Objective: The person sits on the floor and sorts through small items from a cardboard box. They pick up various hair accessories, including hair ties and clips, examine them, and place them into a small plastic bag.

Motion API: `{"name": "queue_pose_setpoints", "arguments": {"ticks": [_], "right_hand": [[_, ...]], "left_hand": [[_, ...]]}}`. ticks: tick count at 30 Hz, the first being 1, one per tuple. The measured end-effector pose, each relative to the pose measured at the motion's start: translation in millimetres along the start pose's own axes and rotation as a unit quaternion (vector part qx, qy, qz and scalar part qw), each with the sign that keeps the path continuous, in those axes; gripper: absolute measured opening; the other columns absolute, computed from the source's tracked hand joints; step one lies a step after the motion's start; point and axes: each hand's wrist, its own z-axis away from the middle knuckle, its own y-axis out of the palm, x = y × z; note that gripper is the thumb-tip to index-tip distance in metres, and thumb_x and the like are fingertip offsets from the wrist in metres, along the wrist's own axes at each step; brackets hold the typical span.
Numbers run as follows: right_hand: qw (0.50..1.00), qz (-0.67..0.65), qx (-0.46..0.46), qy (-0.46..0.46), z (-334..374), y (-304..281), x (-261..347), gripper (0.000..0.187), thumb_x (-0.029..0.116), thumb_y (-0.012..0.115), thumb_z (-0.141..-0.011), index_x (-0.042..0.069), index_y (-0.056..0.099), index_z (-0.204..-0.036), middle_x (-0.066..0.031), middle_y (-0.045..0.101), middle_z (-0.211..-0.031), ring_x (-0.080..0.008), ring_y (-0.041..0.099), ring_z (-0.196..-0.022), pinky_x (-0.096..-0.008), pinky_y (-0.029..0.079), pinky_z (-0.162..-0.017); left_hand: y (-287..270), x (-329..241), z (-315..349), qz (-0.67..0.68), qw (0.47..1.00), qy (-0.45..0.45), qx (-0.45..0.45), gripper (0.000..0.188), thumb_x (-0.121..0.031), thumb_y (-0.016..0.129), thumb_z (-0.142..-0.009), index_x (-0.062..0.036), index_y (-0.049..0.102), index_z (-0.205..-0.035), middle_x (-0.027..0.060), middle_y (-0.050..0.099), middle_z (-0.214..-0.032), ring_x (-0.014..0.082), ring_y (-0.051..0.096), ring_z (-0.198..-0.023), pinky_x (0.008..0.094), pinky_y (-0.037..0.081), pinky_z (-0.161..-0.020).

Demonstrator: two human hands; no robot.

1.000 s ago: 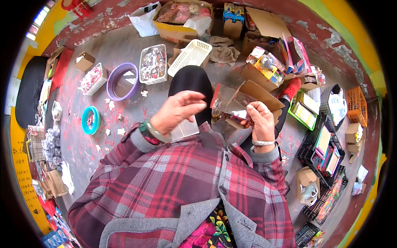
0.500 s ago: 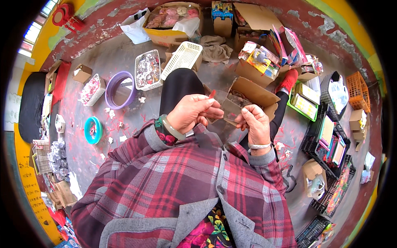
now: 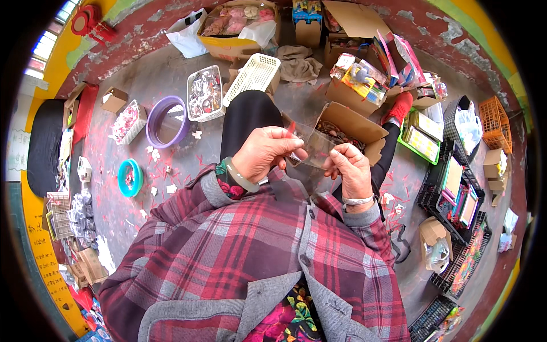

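Note:
Over my lap, a small clear plastic bag (image 3: 317, 145) with a bit of red at its upper left edge is stretched between my two hands. My left hand (image 3: 266, 151) is closed, pinching the bag's left side between thumb and fingers. On the other side, my right hand (image 3: 350, 170) pinches the bag's right edge with thumb and forefinger. Whether anything lies inside the bag is too hard to make out. Just beyond the hands stands an open cardboard box (image 3: 373, 135) with small dark and reddish items in it, partly hidden by the bag.
Left of my knee are a white basket of small items (image 3: 205, 102), a purple basin (image 3: 152, 129) and a turquoise bowl (image 3: 130, 178). An off-white basket (image 3: 254, 74) lies beyond the knee. Black crates (image 3: 451, 196) and a green tray (image 3: 419, 145) line the right. Red scraps litter the floor.
The bag is spread flatter and tilted more into view between my hands. My fingers have shifted slightly on its edges, and both hands keep their pinch.

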Motion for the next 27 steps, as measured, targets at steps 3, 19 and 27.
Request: {"name": "queue_pose_setpoints", "arguments": {"ticks": [3, 19, 27], "right_hand": [[1.000, 0.028, 0.008, 0.000, -1.0, -1.3, -1.5, 0.015, 0.017, 0.059, -0.087, 0.003, 0.057, -0.091, -0.0056, 0.064, -0.078, -0.0089, 0.058, -0.065, -0.0181, 0.042, -0.056], [0.801, 0.458, 0.023, -0.385, 5.9, 39.5, 19.4, 0.011, 0.006, 0.068, -0.067, 0.007, 0.062, -0.076, -0.0055, 0.060, -0.075, -0.0251, 0.057, -0.071, -0.0338, 0.046, -0.065], [0.828, 0.407, 0.010, -0.386, 11.1, 42.7, 15.3, 0.012, 0.003, 0.070, -0.067, 0.006, 0.064, -0.078, -0.0070, 0.061, -0.076, -0.0242, 0.058, -0.069, -0.0321, 0.048, -0.060]], "left_hand": [[1.7, -0.2, 1.9, -0.034, 0.999, 0.020, -0.023, 0.014, -0.013, 0.062, -0.084, 0.0010, 0.062, -0.088, 0.0122, 0.067, -0.080, 0.0072, 0.057, -0.056, 0.0160, 0.042, -0.046], [8.7, 14.4, 7.4, -0.587, 0.740, 0.328, 0.033, 0.010, -0.004, 0.064, -0.072, -0.0049, 0.062, -0.081, 0.0096, 0.060, -0.071, 0.0246, 0.059, -0.065, 0.0328, 0.047, -0.059], [8.7, 15.0, 4.3, -0.492, 0.823, 0.281, -0.038, 0.016, 0.002, 0.062, -0.070, -0.0018, 0.060, -0.086, 0.0080, 0.059, -0.082, 0.0191, 0.058, -0.080, 0.0282, 0.045, -0.071]]}}
